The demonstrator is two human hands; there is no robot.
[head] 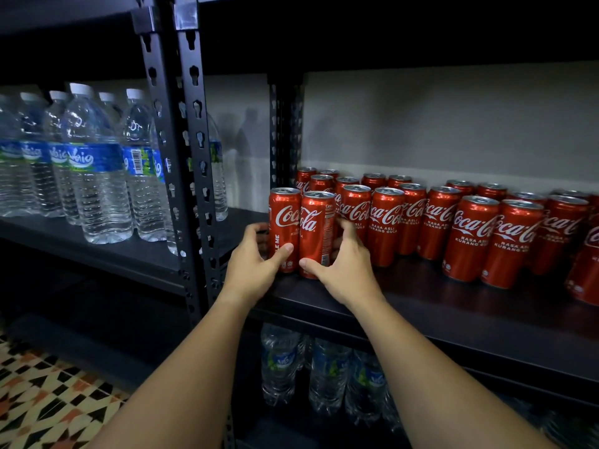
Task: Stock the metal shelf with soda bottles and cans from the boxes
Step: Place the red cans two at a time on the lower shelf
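Note:
Two red Coca-Cola cans stand side by side at the left front of the dark metal shelf (421, 306). My left hand (256, 264) grips the left can (284, 222), thumb across its lower front. My right hand (343, 267) grips the right can (316, 228), thumb on its front and fingers curled round its right side. Both cans rest upright on the shelf board. Several more red cans (470, 234) stand in rows behind and to the right, filling the shelf toward the right edge of the view.
Several clear water bottles (94, 163) with blue labels stand on the neighbouring shelf at left, beyond the black perforated uprights (194, 157). More water bottles (324, 374) sit on the shelf below. A patterned tile floor (48, 400) shows at bottom left.

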